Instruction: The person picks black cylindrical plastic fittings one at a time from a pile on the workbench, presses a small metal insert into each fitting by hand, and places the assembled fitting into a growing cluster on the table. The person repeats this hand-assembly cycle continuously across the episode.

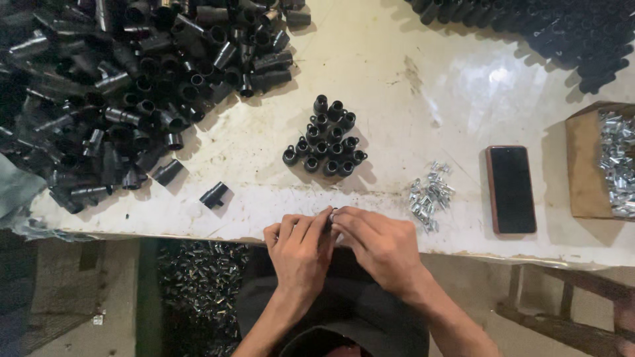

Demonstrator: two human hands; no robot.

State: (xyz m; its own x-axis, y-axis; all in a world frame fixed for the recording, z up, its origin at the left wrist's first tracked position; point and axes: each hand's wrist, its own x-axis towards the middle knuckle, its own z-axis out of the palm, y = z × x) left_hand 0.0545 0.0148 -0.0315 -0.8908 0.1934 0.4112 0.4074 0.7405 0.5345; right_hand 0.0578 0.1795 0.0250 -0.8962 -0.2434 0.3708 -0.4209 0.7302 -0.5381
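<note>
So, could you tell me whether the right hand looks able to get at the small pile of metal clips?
Probably yes. The right hand is at the table edge, close to the metal clips, with only bare table between them, though its fingers are busy on a small dark part.

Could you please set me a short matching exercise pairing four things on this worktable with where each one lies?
Things:
1. phone
2. cardboard box
3. big heap of black tubes
4. standing black caps

Places:
A. far left of the table
B. right edge, holding small metal clips
C. middle, beyond both hands
D. flat, screen dark, right of the loose metal clips

Pairs: 1-D, 2-B, 3-A, 4-C
</note>
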